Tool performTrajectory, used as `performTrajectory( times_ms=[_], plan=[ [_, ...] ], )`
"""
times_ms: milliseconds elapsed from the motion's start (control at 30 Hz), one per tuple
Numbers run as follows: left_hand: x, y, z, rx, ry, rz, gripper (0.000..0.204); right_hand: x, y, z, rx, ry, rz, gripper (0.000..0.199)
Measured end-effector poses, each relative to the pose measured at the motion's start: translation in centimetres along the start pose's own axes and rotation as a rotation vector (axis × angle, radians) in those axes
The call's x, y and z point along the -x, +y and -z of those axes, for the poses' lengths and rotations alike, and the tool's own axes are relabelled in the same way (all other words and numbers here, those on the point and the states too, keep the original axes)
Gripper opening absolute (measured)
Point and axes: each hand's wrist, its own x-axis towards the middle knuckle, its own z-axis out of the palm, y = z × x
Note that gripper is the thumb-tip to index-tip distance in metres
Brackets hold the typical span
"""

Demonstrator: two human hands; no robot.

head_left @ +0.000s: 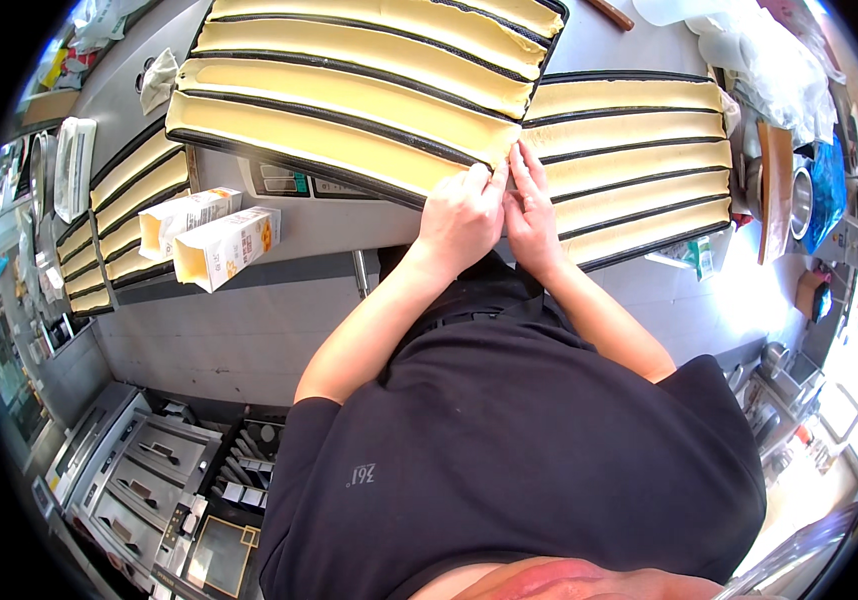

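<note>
A black channelled baking tray (294, 165) lies tilted in front of me, its long troughs lined with pale yellow dough (349, 92). At its near right corner, my left hand (464, 218) has its fingers closed with the fingertips on the dough's end. Right beside it, my right hand (533, 218) presses its fingers together at the same corner, and the tips of both hands nearly touch. Whatever lies between the fingertips is mostly hidden, but the dough's edge runs into them. Partly beneath this corner, a second black tray (639, 178) with dough-lined troughs extends to the right.
More lined trays (139, 205) lie at the left. Two opened white cartons (229, 247) stand near the bench's front edge. A scale-like device (284, 182) shows under the front tray. Clear plastic bags (764, 70) and a metal bowl (801, 200) sit at the right.
</note>
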Motion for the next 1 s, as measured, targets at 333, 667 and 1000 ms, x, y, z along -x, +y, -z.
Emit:
performTrajectory(
  times_ms=[333,667,1000],
  plan=[
    [0.2,-0.1,0.1,0.024,-0.038,-0.001,0.054,1.8,-0.2,-0.2,-0.337,-0.113,-0.123,0.077],
    [0.0,0.0,0.4,0.015,-0.014,0.010,0.044,2.3,0.1,-0.1,-0.204,-0.133,-0.102,0.082],
    [0.3,0.0,1.2,0.039,-0.012,-0.012,0.044,1.2,1.2,-0.2,-0.238,-0.075,-0.121,0.085]
  ],
)
